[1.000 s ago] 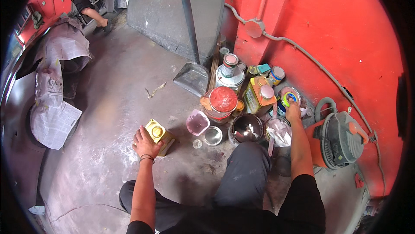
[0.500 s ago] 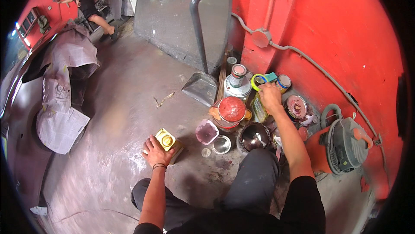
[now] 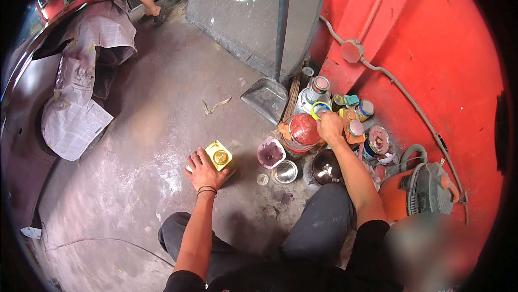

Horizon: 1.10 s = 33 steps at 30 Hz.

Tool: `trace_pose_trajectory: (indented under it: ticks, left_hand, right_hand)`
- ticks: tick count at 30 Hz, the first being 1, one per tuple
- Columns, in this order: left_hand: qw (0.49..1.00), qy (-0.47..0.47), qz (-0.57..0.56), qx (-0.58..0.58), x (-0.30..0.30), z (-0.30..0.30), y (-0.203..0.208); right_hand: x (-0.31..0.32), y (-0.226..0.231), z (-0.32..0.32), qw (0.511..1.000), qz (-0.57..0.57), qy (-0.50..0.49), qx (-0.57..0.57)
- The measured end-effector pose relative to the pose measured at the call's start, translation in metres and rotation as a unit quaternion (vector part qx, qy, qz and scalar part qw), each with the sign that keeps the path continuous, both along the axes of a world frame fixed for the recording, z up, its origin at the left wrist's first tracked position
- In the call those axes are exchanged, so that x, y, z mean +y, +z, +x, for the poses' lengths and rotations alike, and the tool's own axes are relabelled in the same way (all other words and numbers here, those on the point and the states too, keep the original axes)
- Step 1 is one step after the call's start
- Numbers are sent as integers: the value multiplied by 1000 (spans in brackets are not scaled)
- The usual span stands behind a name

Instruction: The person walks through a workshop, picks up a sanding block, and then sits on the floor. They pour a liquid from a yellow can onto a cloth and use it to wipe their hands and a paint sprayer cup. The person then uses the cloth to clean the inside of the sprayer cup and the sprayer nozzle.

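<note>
My left hand (image 3: 204, 170) is wrapped around the near left side of a square gold tin (image 3: 220, 157) with a round cap, which stands on the floor. My right hand (image 3: 330, 128) grips a yellow-green ring-shaped thing (image 3: 320, 109) with a bluish inside; its exact kind is unclear. That hand is beside a can with a rough red top (image 3: 304, 129) and above a dark, shiny open can (image 3: 327, 167). A purple-stained cup (image 3: 271, 153) and an open metal can (image 3: 284, 172) stand between my hands.
Several paint cans, one with a pink-stained top (image 3: 379, 140), crowd the red wall (image 3: 426, 49). A long-handled dustpan (image 3: 265, 99) stands before a leaning glass panel (image 3: 248, 22). An orange and grey machine (image 3: 426, 189) is at right, a paper-covered car part (image 3: 81, 92) at left.
The head view has shifted, so the scene sits farther right and higher. My right hand has moved left with the ring, toward the red-topped can. My left hand stays on the gold tin.
</note>
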State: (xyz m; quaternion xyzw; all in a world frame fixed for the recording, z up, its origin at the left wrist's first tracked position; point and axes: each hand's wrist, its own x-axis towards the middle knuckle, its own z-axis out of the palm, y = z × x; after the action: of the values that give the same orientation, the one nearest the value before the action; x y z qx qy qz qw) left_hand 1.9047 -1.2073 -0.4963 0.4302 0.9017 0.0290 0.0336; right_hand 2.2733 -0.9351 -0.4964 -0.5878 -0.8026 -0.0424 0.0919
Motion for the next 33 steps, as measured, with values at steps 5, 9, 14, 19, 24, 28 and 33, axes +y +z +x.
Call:
trace_pose_trajectory:
  ticks: [5,9,14,19,24,28,33]
  left_hand:
    - [1000,1,-12,-15,2,1,5]
    - [1000,3,-17,-23,1,-1,8]
    - [1000,0,-21,-23,2,0,8]
    - [999,1,-31,-18,1,-1,10]
    - [1000,-8,-12,-15,2,-1,6]
    - [1000,-7,12,-6,5,-1,-4]
    - [1000,9,-8,1,2,5,2]
  right_hand:
    - [19,-4,3,994,-54,-94,-3]
    - [26,-13,5,993,-8,-103,-51]
    - [52,-41,14,995,29,-74,-56]
    - [61,-47,12,994,-51,-87,-39]
    - [41,-29,26,995,-43,-62,59]
    - [23,-5,60,991,55,-13,121]
    - [13,31,147,981,90,-130,113]
